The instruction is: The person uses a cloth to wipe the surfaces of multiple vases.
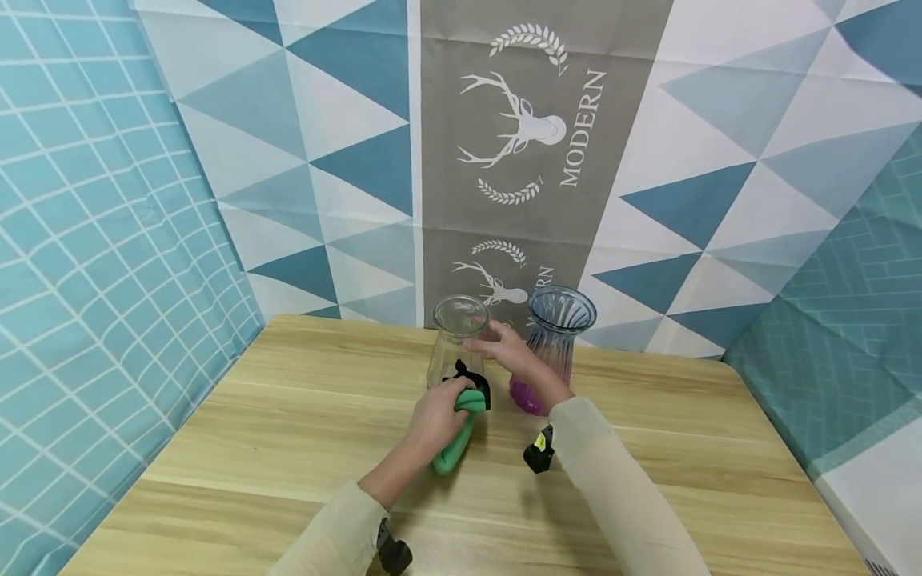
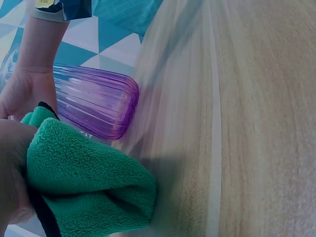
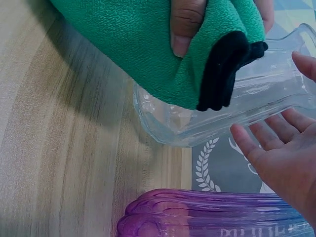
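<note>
My left hand (image 1: 434,420) grips a folded green cloth (image 2: 94,173) with black edging, held against the near side of a clear glass vase (image 1: 442,360). The vase stands upright at the back of the table, partly covered by the cloth. My right hand (image 1: 513,352) is at the vase's neck, its fingers extended and thumb apart, fingertips right at the glass (image 3: 177,128) in the right wrist view. Just right of it stands a ribbed vase (image 1: 556,344), blue above and purple below, partly hidden by my right forearm.
The wood-grain table (image 1: 252,448) reaches back to a hanging cloth backdrop (image 1: 360,160) with triangles and deer heads, close behind both vases. Blue tiled-pattern sheeting (image 1: 86,240) borders the left side, and teal sheeting (image 1: 850,320) the right.
</note>
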A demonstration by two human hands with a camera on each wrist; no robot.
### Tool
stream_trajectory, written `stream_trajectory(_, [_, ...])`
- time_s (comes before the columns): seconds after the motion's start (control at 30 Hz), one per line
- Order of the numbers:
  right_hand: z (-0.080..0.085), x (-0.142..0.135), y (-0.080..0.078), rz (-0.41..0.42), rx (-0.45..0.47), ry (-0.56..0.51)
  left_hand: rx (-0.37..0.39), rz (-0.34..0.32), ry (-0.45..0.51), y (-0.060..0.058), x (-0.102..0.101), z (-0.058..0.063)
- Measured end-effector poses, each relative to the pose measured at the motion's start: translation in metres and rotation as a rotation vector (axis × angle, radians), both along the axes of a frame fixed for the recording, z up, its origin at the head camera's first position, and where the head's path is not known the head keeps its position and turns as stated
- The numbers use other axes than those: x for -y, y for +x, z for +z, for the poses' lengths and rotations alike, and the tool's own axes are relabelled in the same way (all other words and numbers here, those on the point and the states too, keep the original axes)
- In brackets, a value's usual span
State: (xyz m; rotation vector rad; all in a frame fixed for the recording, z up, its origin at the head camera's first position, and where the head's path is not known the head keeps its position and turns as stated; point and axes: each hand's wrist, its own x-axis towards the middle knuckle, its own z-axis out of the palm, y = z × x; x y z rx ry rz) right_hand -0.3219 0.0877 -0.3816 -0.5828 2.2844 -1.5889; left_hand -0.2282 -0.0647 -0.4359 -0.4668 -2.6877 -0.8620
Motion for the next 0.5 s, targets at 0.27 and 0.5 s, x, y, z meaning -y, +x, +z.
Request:
stream_trajectory(0.27, [0.012, 0.002, 0.011, -0.012, 0.0, 0.038, -0.003, 0.007, -0.021, 0.004, -0.001, 0.005])
stream_trajectory(0.5, [-0.001, 0.001, 0.001, -0.053, -0.027, 0.05, -0.121, 0.026, -0.038, 0.01, -0.001, 0.028])
